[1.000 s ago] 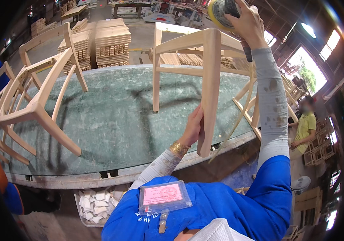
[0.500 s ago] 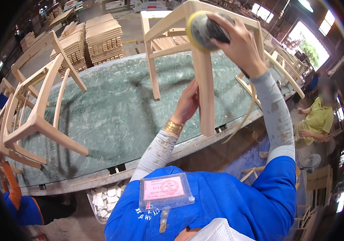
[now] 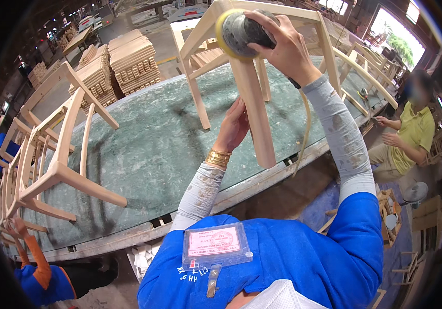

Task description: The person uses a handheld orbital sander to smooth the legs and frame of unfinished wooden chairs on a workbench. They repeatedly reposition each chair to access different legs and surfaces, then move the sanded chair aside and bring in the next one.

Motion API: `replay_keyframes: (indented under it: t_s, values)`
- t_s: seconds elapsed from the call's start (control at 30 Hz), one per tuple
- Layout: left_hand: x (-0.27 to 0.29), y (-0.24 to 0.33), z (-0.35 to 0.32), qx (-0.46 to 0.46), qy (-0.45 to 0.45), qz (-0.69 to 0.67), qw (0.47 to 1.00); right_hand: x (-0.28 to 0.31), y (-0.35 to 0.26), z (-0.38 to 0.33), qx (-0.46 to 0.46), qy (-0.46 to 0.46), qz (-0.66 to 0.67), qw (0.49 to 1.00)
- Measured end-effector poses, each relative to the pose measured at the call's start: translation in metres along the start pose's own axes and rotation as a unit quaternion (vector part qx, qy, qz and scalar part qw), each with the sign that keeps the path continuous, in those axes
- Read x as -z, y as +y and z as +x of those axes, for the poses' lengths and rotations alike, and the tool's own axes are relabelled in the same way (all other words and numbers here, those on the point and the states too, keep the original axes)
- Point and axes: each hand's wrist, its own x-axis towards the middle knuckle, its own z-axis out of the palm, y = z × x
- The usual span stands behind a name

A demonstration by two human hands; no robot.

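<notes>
My right hand (image 3: 290,54) grips a round, dark sander (image 3: 244,33) with a yellow pad edge. The sander's pad rests against the upper part of a pale wooden chair leg (image 3: 254,113), near the frame's corner. Lower down, my left hand (image 3: 232,129) holds that leg from its left side, and some of its fingers are hidden behind the wood. The leg belongs to an upturned wooden chair frame (image 3: 277,15) standing tilted on the green worktable (image 3: 148,134). A pale hose (image 3: 306,129) hangs beside my right forearm.
More chair frames (image 3: 58,165) stand at the table's left end, and others (image 3: 370,72) at the right. Behind the table are stacks of wooden slats (image 3: 133,56). A person in a yellow shirt (image 3: 411,134) sits at right; another person's orange sleeve (image 3: 40,262) shows at lower left.
The sander and my right hand have shifted slightly left along with the chair frame in view. My left hand stays on the leg. The seated person's hands have lifted.
</notes>
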Motion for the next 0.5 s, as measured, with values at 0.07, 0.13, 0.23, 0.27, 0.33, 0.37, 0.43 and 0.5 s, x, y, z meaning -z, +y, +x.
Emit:
replay_keyframes:
  t_s: [0.07, 0.13, 0.23, 0.27, 0.33, 0.37, 0.43, 0.5]
  values:
    - [0.003, 0.0, 0.001, -0.001, -0.006, -0.005, 1.0, -0.003, 0.002, 0.006, -0.014, 0.02, -0.004, 1.0]
    - [0.01, -0.001, 0.003, -0.006, -0.009, 0.0, 1.0, -0.001, -0.005, -0.001, 0.025, 0.001, 0.029, 0.999]
    - [-0.001, -0.003, 0.005, -0.001, 0.018, -0.013, 1.0, -0.001, -0.001, -0.006, 0.04, -0.026, -0.008, 0.999]
    - [-0.004, -0.003, 0.003, -0.004, 0.014, -0.008, 1.0, -0.001, -0.004, 0.0, 0.028, -0.027, -0.019, 0.999]
    - [-0.005, -0.003, 0.006, -0.015, 0.005, 0.002, 1.0, 0.002, -0.017, 0.016, -0.004, -0.062, -0.07, 0.996]
    - [-0.004, -0.002, 0.007, -0.013, 0.009, 0.005, 1.0, 0.006, -0.023, 0.022, 0.034, -0.087, -0.049, 0.994]
    - [-0.001, -0.002, 0.007, -0.007, 0.016, 0.012, 1.0, 0.013, -0.032, 0.023, 0.109, -0.135, -0.009, 0.985]
    - [-0.001, -0.002, 0.009, -0.013, 0.013, 0.023, 1.0, 0.018, -0.034, 0.014, 0.081, -0.102, -0.081, 0.988]
